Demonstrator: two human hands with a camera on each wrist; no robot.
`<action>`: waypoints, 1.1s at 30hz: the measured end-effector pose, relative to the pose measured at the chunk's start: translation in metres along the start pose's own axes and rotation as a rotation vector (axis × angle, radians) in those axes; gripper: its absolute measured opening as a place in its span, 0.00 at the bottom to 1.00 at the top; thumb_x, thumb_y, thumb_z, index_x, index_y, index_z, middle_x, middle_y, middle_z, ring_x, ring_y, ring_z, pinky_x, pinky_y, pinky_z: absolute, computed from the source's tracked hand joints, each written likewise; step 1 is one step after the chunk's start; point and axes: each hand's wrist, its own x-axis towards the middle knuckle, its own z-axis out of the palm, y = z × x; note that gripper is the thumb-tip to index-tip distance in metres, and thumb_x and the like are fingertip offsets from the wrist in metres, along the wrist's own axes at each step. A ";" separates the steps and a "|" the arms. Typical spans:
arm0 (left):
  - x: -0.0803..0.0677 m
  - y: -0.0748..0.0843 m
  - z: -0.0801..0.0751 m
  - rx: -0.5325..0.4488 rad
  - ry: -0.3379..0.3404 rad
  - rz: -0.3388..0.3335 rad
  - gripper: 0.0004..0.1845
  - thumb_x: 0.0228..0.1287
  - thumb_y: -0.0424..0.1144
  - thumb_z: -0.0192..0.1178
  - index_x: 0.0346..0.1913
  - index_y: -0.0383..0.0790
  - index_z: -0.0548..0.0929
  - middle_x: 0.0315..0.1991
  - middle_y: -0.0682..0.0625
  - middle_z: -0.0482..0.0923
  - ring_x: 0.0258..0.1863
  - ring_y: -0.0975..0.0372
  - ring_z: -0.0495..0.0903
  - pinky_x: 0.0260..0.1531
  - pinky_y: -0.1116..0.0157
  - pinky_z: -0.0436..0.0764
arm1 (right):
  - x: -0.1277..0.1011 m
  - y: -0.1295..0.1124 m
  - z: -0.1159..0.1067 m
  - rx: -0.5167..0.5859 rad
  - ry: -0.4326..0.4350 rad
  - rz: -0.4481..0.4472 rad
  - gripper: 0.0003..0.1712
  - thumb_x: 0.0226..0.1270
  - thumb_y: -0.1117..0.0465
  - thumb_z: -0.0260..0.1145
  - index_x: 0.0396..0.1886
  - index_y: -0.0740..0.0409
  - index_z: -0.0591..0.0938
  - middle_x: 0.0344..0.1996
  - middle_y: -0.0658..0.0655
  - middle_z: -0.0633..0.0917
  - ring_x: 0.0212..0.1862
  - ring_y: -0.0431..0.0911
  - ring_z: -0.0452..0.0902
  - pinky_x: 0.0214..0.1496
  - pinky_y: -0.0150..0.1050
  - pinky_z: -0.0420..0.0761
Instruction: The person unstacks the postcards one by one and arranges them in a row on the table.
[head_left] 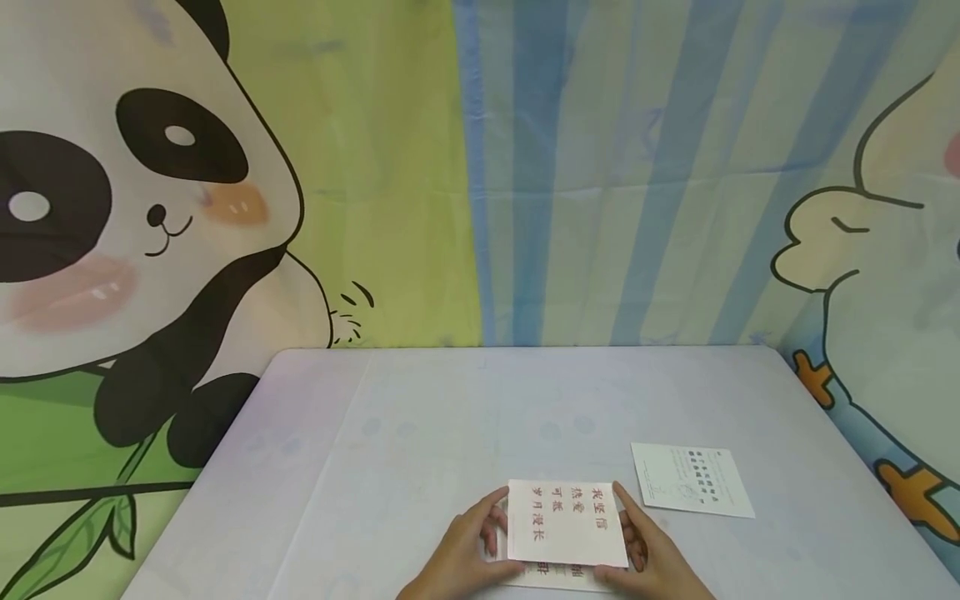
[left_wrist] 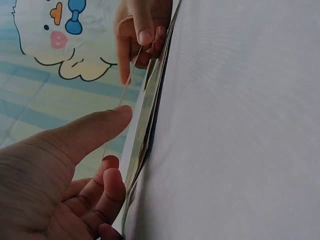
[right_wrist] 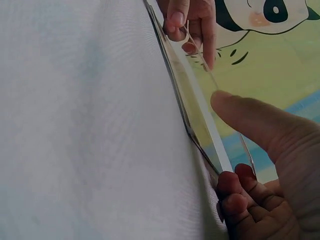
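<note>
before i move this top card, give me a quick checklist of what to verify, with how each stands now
1. Left hand grip: ok, it holds the top card at its left edge.
2. Right hand grip: ok, it holds the right edge.
3. Top card apart from the lower card: ok, the wrist views show a gap.
4. Lower card's print readable: not ok, the top card hides most of it.
5. Loose card out of the way: ok, it lies flat to the right, untouched.
6. Top card's underside: cannot tell, hidden.
</note>
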 end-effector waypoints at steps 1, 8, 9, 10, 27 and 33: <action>0.001 0.001 0.000 -0.023 0.002 -0.010 0.48 0.49 0.45 0.77 0.70 0.32 0.64 0.41 0.62 0.74 0.27 0.75 0.70 0.45 0.70 0.73 | 0.000 -0.001 0.000 0.003 0.009 0.003 0.56 0.50 0.68 0.77 0.72 0.78 0.52 0.34 0.52 0.75 0.20 0.41 0.64 0.18 0.30 0.68; 0.007 0.004 -0.002 -0.079 0.027 -0.012 0.47 0.49 0.44 0.76 0.70 0.33 0.65 0.40 0.60 0.75 0.29 0.72 0.73 0.45 0.71 0.72 | 0.004 -0.005 0.001 0.023 0.060 0.095 0.50 0.54 0.68 0.74 0.70 0.77 0.57 0.40 0.59 0.76 0.23 0.36 0.67 0.20 0.30 0.71; 0.008 0.004 -0.002 -0.073 0.031 -0.007 0.47 0.49 0.45 0.76 0.70 0.33 0.65 0.41 0.60 0.75 0.29 0.72 0.74 0.46 0.71 0.73 | 0.004 -0.005 0.001 0.028 0.066 0.100 0.49 0.54 0.68 0.74 0.70 0.77 0.57 0.41 0.61 0.76 0.23 0.35 0.68 0.20 0.30 0.71; 0.009 0.004 -0.002 -0.070 0.035 -0.004 0.47 0.49 0.45 0.76 0.69 0.33 0.65 0.41 0.60 0.75 0.30 0.72 0.74 0.47 0.70 0.73 | 0.005 -0.005 0.001 0.028 0.071 0.085 0.48 0.55 0.69 0.73 0.70 0.77 0.57 0.43 0.62 0.76 0.24 0.35 0.69 0.20 0.30 0.72; 0.034 0.010 0.000 -0.056 0.086 0.013 0.41 0.51 0.43 0.75 0.67 0.34 0.69 0.46 0.54 0.77 0.34 0.69 0.79 0.56 0.64 0.74 | 0.007 -0.006 -0.004 0.084 0.192 0.184 0.44 0.57 0.72 0.71 0.72 0.67 0.61 0.53 0.68 0.73 0.34 0.37 0.80 0.30 0.33 0.81; 0.045 0.010 0.004 -0.021 0.094 0.026 0.42 0.52 0.43 0.74 0.68 0.36 0.68 0.47 0.55 0.77 0.34 0.71 0.78 0.55 0.64 0.75 | 0.014 -0.009 -0.007 0.073 0.275 0.264 0.43 0.56 0.72 0.71 0.71 0.62 0.63 0.50 0.66 0.75 0.38 0.35 0.81 0.33 0.33 0.82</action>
